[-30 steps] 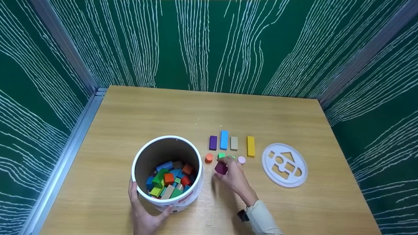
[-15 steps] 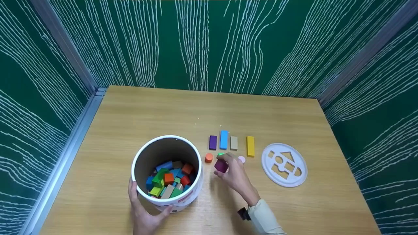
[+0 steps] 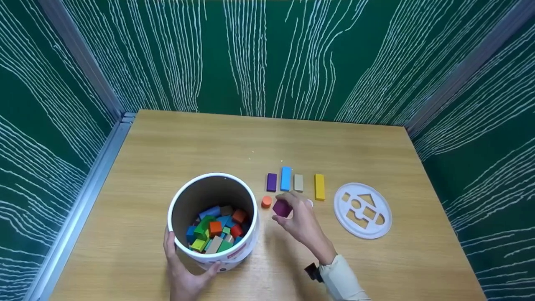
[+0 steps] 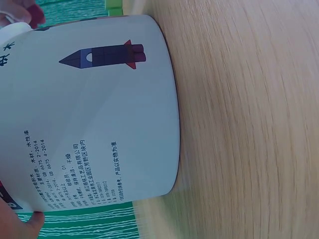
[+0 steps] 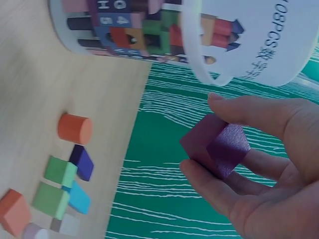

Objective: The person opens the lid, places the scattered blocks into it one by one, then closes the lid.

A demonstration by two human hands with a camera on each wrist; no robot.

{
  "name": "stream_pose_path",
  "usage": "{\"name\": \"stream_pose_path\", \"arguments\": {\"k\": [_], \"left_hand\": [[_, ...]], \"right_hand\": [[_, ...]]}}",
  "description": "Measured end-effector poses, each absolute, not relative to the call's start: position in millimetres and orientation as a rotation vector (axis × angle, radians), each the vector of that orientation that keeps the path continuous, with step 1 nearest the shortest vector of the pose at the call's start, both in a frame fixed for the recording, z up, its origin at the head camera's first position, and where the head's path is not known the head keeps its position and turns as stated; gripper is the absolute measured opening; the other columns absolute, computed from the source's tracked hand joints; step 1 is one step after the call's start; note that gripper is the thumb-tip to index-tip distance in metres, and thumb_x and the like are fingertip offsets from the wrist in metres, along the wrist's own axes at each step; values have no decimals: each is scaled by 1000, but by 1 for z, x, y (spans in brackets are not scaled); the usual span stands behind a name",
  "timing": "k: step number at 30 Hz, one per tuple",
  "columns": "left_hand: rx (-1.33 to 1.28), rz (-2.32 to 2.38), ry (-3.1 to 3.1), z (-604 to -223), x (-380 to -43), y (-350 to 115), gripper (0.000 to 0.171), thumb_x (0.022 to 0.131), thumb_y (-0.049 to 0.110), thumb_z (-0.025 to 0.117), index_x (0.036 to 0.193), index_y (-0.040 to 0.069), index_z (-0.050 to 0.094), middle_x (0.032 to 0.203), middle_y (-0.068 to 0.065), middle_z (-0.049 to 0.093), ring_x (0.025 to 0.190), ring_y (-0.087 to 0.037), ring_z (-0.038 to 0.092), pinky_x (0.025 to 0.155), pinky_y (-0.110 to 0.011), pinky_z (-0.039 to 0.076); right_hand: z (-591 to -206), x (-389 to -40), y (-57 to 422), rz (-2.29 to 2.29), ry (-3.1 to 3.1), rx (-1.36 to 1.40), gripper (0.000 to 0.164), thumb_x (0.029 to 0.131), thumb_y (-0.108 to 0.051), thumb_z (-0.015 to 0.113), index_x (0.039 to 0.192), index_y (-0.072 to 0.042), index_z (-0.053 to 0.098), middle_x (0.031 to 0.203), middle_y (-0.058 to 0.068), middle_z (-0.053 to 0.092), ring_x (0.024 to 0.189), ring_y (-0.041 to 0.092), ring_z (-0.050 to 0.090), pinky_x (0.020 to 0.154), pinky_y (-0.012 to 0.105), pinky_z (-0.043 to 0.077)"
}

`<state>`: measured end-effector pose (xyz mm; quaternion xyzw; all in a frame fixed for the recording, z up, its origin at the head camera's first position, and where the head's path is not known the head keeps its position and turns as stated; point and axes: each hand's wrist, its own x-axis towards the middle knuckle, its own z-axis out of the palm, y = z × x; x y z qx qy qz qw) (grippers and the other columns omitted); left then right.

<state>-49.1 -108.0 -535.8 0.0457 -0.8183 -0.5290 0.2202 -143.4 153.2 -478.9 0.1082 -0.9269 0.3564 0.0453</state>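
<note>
In the head view my left hand (image 3: 184,276) holds the near left side of a white bucket (image 3: 213,190), fingers and thumb spread around its wall. Inside lie many coloured wooden blocks (image 3: 215,228). Right of the bucket, my right hand (image 3: 305,221) pinches a purple block (image 3: 282,207) between thumb and fingers. The right wrist view has this purple block (image 5: 214,144) held off the table, tilted with an edge toward the camera. Below the hand, two green blocks (image 5: 51,199) stand on the table, hidden from the head view. An orange cylinder (image 3: 266,202) stands between bucket and hand.
Beyond my right hand lie a dark purple block (image 3: 271,182), a blue block (image 3: 286,179), a beige block (image 3: 298,183) and a yellow block (image 3: 319,187). A white lid with shaped holes (image 3: 342,219) lies to the right. Green walls enclose the wooden table (image 3: 200,138).
My right hand has risen slightly with the purple block, which has turned a little; the green blocks are now covered in the head view. My left hand stays on the bucket.
</note>
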Motion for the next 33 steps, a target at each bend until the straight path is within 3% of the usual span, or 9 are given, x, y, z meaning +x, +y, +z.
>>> {"name": "stream_pose_path", "arguments": {"k": [8, 22, 29, 33], "left_hand": [[141, -1451, -2272, -536, -49, -107, 118, 50, 25, 85, 140, 22, 10, 145, 5, 9, 127, -22, 18, 103, -50, 21], [138, -1464, -2262, -526, -46, -104, 116, 50, 14, 84, 140, 14, 11, 145, -5, 10, 127, -28, 17, 103, -51, 20], [135, -1433, -2258, -538, -48, -107, 118, 49, 23, 85, 140, 21, 11, 146, 4, 10, 128, -22, 18, 103, -49, 22], [149, -1433, -2262, -538, -48, -107, 118, 49, 23, 85, 140, 22, 11, 145, 3, 11, 128, -23, 18, 103, -50, 22]], "right_hand": [[-464, -140, 150, 1108, -2799, 360, 42, 67, -17, 76, 105, -15, 59, 100, -2, 55, 81, 10, 53, 67, 17, 51], [-441, -136, 144, 1168, -2661, 499, 41, 67, -12, 76, 105, -14, 60, 99, -1, 55, 80, 10, 53, 64, 15, 50], [-435, -136, 141, 1123, -2669, 503, 42, 67, -14, 76, 106, -16, 60, 101, -4, 55, 83, 8, 51, 66, 15, 50], [-431, -135, 139, 1114, -2653, 526, 42, 67, -15, 76, 106, -14, 60, 103, -4, 55, 85, 8, 51, 68, 16, 50]]}}
